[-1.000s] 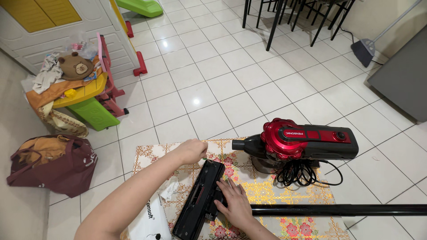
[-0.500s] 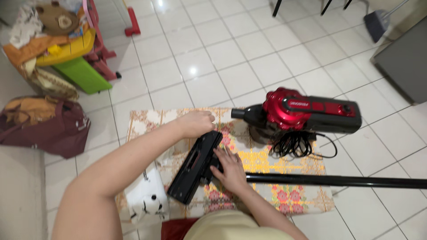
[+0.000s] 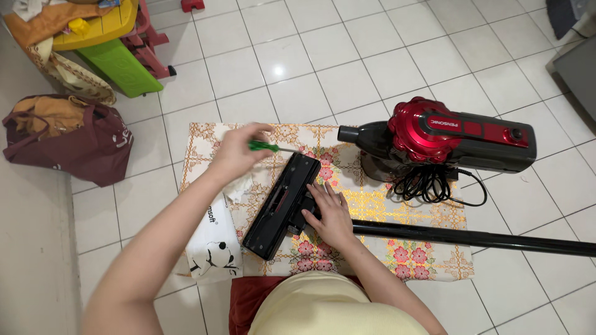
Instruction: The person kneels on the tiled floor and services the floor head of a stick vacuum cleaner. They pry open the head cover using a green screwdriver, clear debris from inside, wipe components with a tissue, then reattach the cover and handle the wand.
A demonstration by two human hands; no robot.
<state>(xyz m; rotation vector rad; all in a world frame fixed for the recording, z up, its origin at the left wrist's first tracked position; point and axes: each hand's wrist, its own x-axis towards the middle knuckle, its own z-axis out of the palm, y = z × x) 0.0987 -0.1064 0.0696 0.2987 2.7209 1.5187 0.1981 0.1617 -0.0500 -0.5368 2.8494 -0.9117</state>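
The left hand [image 3: 239, 151] is closed around a green-handled screwdriver [image 3: 273, 147], its shaft pointing toward 3 o'clock just above the top end of the black vacuum floor head [image 3: 282, 205]. The right hand [image 3: 329, 214] lies flat and open, fingers spread, pressing the head's neck at its 3 o'clock side. The head lies underside up and looks whole; I judge any unscrewing not yet begun. From the neck, the black wand [image 3: 484, 237] runs toward 3 o'clock across the floral cloth [image 3: 372, 205]. The red vacuum body [image 3: 447, 136] sits at 1 o'clock.
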